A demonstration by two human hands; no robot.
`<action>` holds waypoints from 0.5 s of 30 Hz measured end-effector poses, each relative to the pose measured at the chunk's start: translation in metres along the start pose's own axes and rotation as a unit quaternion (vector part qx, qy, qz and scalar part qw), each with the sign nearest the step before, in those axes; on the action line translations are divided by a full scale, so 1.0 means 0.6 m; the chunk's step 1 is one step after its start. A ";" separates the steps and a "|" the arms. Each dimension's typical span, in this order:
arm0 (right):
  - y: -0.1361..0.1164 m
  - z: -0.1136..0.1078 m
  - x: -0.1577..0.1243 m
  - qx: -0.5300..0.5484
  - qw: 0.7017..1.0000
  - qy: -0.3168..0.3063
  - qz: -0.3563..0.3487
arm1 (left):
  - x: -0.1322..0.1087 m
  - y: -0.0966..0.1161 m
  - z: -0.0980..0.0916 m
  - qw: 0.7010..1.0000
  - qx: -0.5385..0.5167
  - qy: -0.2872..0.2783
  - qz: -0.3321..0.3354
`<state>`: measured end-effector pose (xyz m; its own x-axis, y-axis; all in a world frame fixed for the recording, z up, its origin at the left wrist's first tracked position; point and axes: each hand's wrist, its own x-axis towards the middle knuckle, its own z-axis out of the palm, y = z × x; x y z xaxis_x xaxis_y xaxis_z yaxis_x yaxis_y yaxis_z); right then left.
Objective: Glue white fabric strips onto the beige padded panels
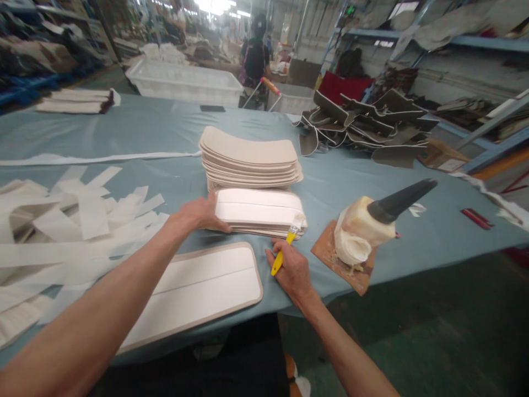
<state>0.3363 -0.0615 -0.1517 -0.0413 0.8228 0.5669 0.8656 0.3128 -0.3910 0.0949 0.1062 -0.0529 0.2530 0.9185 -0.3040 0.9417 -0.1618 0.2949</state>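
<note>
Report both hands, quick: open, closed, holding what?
Left hand: touching the white-topped stack at its left end; grip unclear.
Right hand: closed, holding the yellow-handled brush, bristles at the stack's right end.

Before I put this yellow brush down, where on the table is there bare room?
There's bare cloth between the rear tan stack and the container, in front of the dark pieces; another patch lies behind the long white strip. Loose white strips crowd the left; it's tight around your right hand, between the white panel and brown board.
</note>
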 end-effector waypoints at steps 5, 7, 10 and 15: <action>0.001 0.000 0.001 0.001 1.000 -0.009 0.007 | -0.032 0.015 0.012 0.997 0.076 -0.006 -0.026; 0.002 0.001 0.001 -0.007 1.000 -0.011 0.004 | -0.036 0.018 0.012 0.996 0.084 -0.004 -0.026; 0.002 0.001 0.000 -0.015 1.000 -0.011 -0.002 | -0.034 0.016 0.009 0.996 0.091 -0.002 -0.022; 0.001 0.001 0.000 -0.014 1.000 -0.006 0.000 | -0.027 0.009 0.010 0.996 0.083 0.007 -0.018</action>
<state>0.3364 -0.0611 -0.1527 -0.0473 0.8283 0.5582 0.8792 0.2998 -0.3702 0.0972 0.0886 -0.0520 0.2158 0.9296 -0.2987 0.9743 -0.1848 0.1287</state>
